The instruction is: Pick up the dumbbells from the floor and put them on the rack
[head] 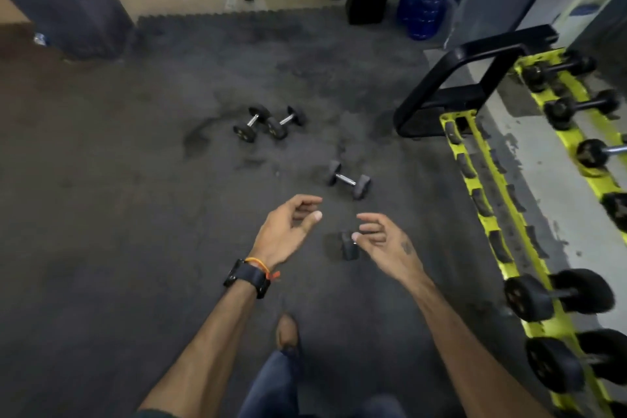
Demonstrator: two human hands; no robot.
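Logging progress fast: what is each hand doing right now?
Left hand: open, fingers loosely curled, holding nothing.
Right hand: open, fingers loosely curled, holding nothing, above a dumbbell on the floor.

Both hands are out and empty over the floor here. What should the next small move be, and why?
Probably lower the right hand onto the nearest dumbbell, partly hidden beneath it, and grip its handle. Both the right and the left hand hang loosely curled, holding nothing, and three other dumbbells lie farther off, while the yellow rack has free cradles.
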